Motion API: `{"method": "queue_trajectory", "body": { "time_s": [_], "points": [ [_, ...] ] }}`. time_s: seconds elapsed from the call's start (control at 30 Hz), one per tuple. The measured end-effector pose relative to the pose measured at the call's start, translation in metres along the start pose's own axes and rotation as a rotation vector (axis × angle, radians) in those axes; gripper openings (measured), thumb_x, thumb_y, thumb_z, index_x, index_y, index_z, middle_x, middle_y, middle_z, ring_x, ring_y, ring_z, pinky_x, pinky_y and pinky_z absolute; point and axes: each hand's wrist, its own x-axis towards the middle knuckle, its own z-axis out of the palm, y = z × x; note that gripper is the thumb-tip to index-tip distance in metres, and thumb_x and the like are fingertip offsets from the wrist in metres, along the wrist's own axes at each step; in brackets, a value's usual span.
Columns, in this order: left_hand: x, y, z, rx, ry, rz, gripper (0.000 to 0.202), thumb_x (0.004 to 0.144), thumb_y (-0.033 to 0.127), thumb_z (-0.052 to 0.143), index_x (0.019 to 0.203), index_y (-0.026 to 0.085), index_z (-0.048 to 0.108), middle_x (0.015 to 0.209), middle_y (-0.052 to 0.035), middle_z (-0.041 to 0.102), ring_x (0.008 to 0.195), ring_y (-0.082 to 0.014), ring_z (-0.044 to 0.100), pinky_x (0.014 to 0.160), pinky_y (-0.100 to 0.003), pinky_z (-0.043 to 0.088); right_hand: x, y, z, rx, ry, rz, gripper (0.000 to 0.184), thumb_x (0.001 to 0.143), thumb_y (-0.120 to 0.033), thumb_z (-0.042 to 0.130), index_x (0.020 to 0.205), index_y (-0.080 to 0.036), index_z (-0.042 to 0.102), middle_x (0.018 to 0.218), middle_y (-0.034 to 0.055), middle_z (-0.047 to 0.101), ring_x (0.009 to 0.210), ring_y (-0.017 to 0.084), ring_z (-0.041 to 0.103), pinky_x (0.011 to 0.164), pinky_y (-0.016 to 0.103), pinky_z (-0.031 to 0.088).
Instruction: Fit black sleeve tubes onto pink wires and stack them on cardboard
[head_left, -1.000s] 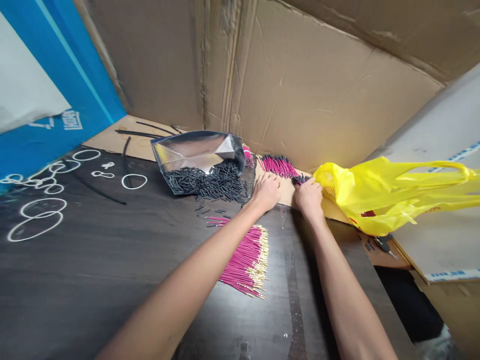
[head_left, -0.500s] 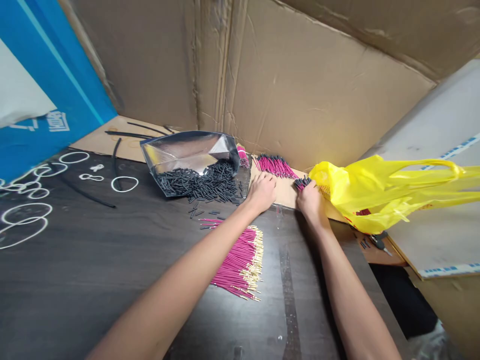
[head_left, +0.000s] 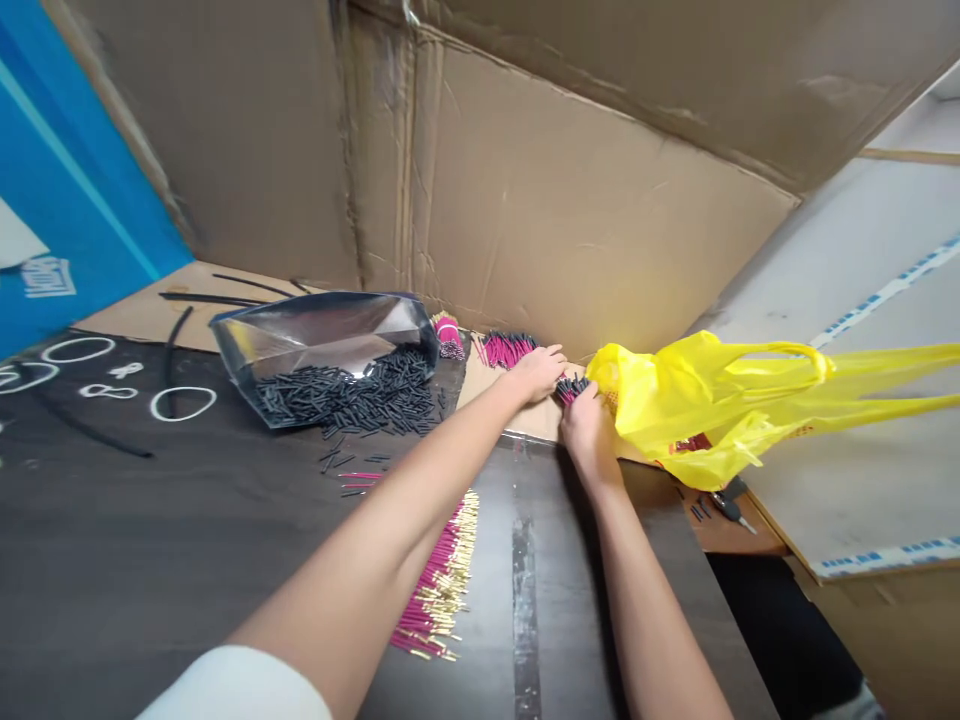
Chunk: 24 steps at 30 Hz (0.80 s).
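My right hand (head_left: pixel 587 425) is closed around a small bundle of pink wires with black sleeve tips (head_left: pixel 571 389), the tips poking out above the fingers. Just left of it, my left hand (head_left: pixel 538 374) reaches over the cardboard strip with its fingers stretched toward that bundle; whether they touch it is hard to see. Behind the left hand lies a pile of pink wires with black ends (head_left: pixel 507 349), partly covered. Pink wires with gold ends (head_left: pixel 444 590) are spread on the dark table under my left forearm, which hides part of them.
An open silvery bag (head_left: pixel 322 325) spills short black tubes (head_left: pixel 352 392) onto the table. A banded pink bundle (head_left: pixel 448 336) stands beside it. To the right is a yellow plastic bag (head_left: pixel 675 400). White rubber bands (head_left: pixel 183 403) lie left; a cardboard wall (head_left: pixel 540 200) rises behind.
My left hand has moved right and farther back, nearer the bundle in my right hand, and its fingers reach out more. The whole view has shifted, so things appear farther left and lower.
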Motion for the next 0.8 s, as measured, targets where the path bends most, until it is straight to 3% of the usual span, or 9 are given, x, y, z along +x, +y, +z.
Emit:
{"method": "queue_trajectory", "body": {
  "time_s": [0.17, 0.47, 0.63, 0.8],
  "points": [
    [0.005, -0.014, 0.013, 0.019, -0.057, 0.067, 0.033, 0.084, 0.008, 0.056, 0.114, 0.014, 0.07, 0.126, -0.0133, 0.071, 0.139, -0.0259, 0.05, 0.117, -0.04, 0.036, 0.003, -0.001, -0.001, -0.007, -0.023, 0.018, 0.046, 0.088, -0.005, 0.036, 0.128, 0.008, 0.057, 0.106, 0.0324, 0.065, 0.101, 0.039, 0.065, 0.085, 0.048, 0.051],
    [-0.018, -0.035, 0.003, 0.043, -0.054, 0.119, 0.028, 0.089, 0.008, 0.05, 0.109, 0.013, 0.068, 0.137, -0.0159, 0.065, 0.14, -0.0224, 0.051, 0.122, -0.038, 0.031, 0.01, -0.006, 0.01, -0.064, -0.017, 0.062, 0.053, 0.089, -0.004, 0.035, 0.137, 0.012, 0.05, 0.115, 0.0381, 0.062, 0.107, 0.041, 0.064, 0.082, 0.047, 0.051],
    [-0.026, -0.034, 0.001, 0.051, -0.047, 0.125, 0.031, 0.094, 0.011, 0.044, 0.113, 0.015, 0.068, 0.138, -0.0101, 0.066, 0.144, -0.0203, 0.045, 0.124, -0.038, 0.027, 0.034, -0.013, 0.022, -0.073, 0.0, 0.086, 0.057, 0.09, -0.004, 0.034, 0.144, 0.013, 0.043, 0.121, 0.039, 0.06, 0.107, 0.038, 0.065, 0.083, 0.044, 0.053],
    [-0.028, -0.032, 0.002, 0.08, -0.046, 0.126, 0.035, 0.097, 0.018, 0.043, 0.122, 0.009, 0.066, 0.141, -0.0143, 0.063, 0.143, -0.0229, 0.047, 0.125, -0.038, 0.026, 0.065, -0.021, 0.031, -0.063, -0.001, 0.17, 0.053, 0.096, -0.009, 0.037, 0.144, 0.014, 0.042, 0.112, 0.0377, 0.062, 0.106, 0.035, 0.069, 0.085, 0.04, 0.056]
  ]
}}
